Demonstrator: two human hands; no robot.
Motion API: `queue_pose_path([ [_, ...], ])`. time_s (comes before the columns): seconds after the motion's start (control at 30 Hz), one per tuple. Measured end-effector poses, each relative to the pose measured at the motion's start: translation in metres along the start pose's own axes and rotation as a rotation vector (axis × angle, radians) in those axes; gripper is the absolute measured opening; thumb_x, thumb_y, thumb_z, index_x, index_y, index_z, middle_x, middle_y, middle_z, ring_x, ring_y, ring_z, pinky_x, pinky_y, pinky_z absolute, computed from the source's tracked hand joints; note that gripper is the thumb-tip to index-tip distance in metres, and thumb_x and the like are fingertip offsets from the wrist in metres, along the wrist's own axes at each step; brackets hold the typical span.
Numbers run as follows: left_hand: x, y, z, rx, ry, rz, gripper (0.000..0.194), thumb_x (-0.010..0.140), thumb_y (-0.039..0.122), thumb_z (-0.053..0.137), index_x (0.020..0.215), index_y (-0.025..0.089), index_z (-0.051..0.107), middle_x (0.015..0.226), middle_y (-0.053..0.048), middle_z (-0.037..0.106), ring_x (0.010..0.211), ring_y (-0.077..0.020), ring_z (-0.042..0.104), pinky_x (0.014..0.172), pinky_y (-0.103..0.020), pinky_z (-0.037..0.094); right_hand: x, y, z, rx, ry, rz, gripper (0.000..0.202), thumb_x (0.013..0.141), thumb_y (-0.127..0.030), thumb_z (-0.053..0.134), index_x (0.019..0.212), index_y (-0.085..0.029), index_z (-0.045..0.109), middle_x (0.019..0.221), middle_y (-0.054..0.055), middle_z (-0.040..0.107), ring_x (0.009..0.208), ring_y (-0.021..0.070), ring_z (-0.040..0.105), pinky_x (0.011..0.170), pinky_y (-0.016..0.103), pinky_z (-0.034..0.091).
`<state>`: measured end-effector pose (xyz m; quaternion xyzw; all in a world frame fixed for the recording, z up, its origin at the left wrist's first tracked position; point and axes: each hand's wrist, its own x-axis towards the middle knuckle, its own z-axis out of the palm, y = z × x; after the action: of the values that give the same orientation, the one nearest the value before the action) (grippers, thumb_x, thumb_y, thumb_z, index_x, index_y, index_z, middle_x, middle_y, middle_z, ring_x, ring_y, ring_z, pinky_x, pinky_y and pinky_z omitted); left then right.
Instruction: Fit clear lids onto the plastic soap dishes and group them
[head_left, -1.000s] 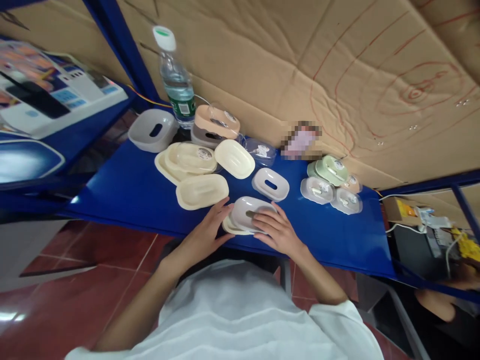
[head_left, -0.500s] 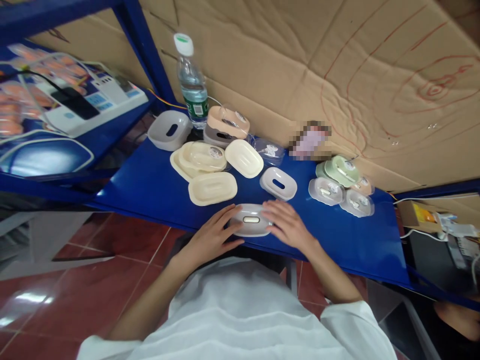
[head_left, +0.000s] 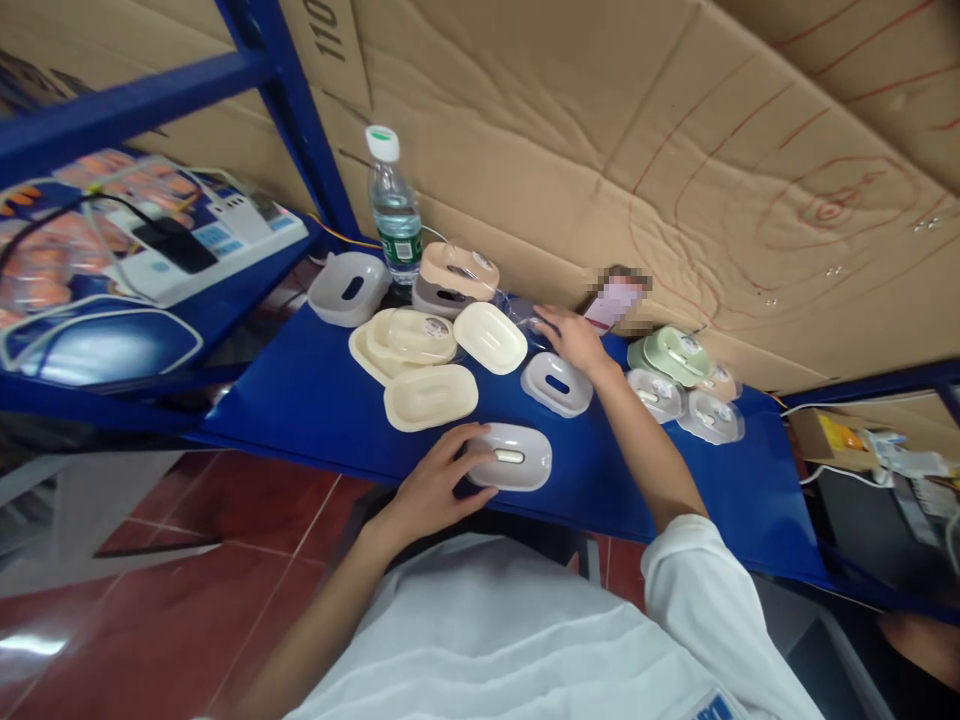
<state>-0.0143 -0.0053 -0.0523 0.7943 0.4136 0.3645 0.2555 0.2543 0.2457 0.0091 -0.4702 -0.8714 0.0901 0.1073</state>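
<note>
Near the table's front edge lies a grey soap dish (head_left: pixel 531 455) with a pale oblong piece in its middle slot. My left hand (head_left: pixel 444 478) grips its left end, fingers along the far side and thumb at the near side. Farther back, my right hand (head_left: pixel 574 340) reaches out with fingers apart, fingertips at a clear plastic lid (head_left: pixel 523 312). That hand partly hides the lid, and I cannot tell whether it touches it. A second grey dish with an open slot (head_left: pixel 571 397) lies just in front of my right hand. Several cream dishes (head_left: pixel 433 398) are left of it.
A water bottle (head_left: pixel 397 225) stands behind the dishes, beside a grey dish (head_left: pixel 330 295) and a peach one (head_left: pixel 442 270). Green, grey and peach dishes (head_left: pixel 676 357) cluster at right. A phone (head_left: pixel 615 302) leans against the cardboard wall (head_left: pixel 525 130). A power strip (head_left: pixel 225 262) sits at left.
My right hand has left the grey soap dish and moved forward to the clear lid. My left hand stays on the dish. The camera view has shifted slightly.
</note>
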Motion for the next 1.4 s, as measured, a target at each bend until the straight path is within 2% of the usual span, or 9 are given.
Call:
queue_pose_path([
  [0.13,0.003,-0.002,0.001,0.035,-0.014,0.023,0.036,0.1,0.034,0.076,0.134,0.026,0.066,0.155,-0.012,0.056,0.148,-0.0288,0.055,0.125,-0.049,0.05,-0.014,0.0,0.004,0.007,0.045,0.015,0.052,0.113,-0.043,0.048,0.157,-0.018,0.06,0.158,0.014,0.063,0.148,0.0288,0.058,0.127,0.048,0.044],
  [0.3,0.002,-0.002,0.003,0.057,-0.006,0.001,0.033,0.099,0.037,0.076,0.13,0.027,0.069,0.156,-0.012,0.056,0.146,-0.0294,0.058,0.122,-0.048,0.053,-0.004,0.015,0.018,0.025,-0.013,0.058,0.077,0.102,-0.059,0.067,0.166,-0.021,0.048,0.176,0.017,0.037,0.163,0.0406,0.037,0.13,0.065,0.035],
  [0.47,0.0,0.002,0.004,0.056,0.02,-0.049,0.037,0.098,0.037,0.077,0.133,0.027,0.068,0.159,-0.012,0.054,0.145,-0.0301,0.059,0.121,-0.047,0.056,0.001,0.014,0.012,0.105,0.024,0.022,0.069,0.106,-0.058,0.06,0.16,-0.016,0.056,0.168,0.02,0.049,0.16,0.0359,0.043,0.133,0.058,0.034],
  [0.57,0.0,0.004,0.003,0.02,0.007,-0.101,0.054,0.097,0.037,0.079,0.147,0.03,0.06,0.163,-0.013,0.05,0.147,-0.0307,0.059,0.121,-0.048,0.056,-0.035,-0.008,0.0,0.078,0.186,-0.023,0.067,0.107,-0.061,0.058,0.164,-0.025,0.052,0.174,0.012,0.043,0.164,0.0355,0.036,0.134,0.063,0.03],
  [0.67,0.0,0.003,0.003,-0.03,0.022,-0.154,0.078,0.094,0.039,0.082,0.162,0.033,0.044,0.169,-0.015,0.044,0.152,-0.0321,0.055,0.122,-0.05,0.055,-0.1,-0.044,-0.004,0.097,0.274,-0.095,0.069,0.108,-0.053,0.06,0.171,-0.034,0.038,0.179,0.008,0.035,0.166,0.0338,0.032,0.135,0.064,0.03],
  [0.77,0.0,0.001,0.006,-0.04,0.032,-0.194,0.094,0.091,0.043,0.085,0.168,0.034,0.031,0.17,-0.015,0.043,0.157,-0.0344,0.049,0.121,-0.053,0.056,-0.163,-0.08,0.007,0.142,0.237,-0.157,0.078,0.106,-0.045,0.067,0.174,-0.039,0.027,0.18,0.006,0.033,0.167,0.0349,0.03,0.131,0.064,0.038],
  [0.87,-0.001,-0.003,0.009,-0.039,0.035,-0.196,0.099,0.09,0.046,0.086,0.169,0.035,0.029,0.169,-0.014,0.047,0.157,-0.0345,0.049,0.122,-0.054,0.054,-0.201,-0.103,0.025,0.139,0.158,-0.177,0.083,0.105,-0.041,0.071,0.175,-0.038,0.026,0.18,0.008,0.032,0.168,0.0368,0.026,0.129,0.063,0.043],
  [1.23,-0.004,-0.009,0.006,-0.064,-0.007,-0.103,0.075,0.095,0.045,0.081,0.162,0.038,0.046,0.163,-0.011,0.051,0.15,-0.0319,0.056,0.124,-0.054,0.052,-0.215,-0.12,0.053,0.077,0.034,-0.107,0.084,0.099,-0.042,0.078,0.171,-0.043,0.036,0.179,0.005,0.034,0.169,0.0417,0.021,0.13,0.067,0.041],
  [1.4,-0.003,-0.007,0.006,-0.05,-0.03,-0.117,0.074,0.097,0.044,0.079,0.163,0.038,0.046,0.164,-0.011,0.05,0.15,-0.0316,0.056,0.124,-0.053,0.053,-0.22,-0.119,0.06,0.104,0.06,-0.087,0.085,0.099,-0.042,0.078,0.172,-0.043,0.033,0.18,0.005,0.032,0.17,0.0407,0.016,0.13,0.068,0.041],
])
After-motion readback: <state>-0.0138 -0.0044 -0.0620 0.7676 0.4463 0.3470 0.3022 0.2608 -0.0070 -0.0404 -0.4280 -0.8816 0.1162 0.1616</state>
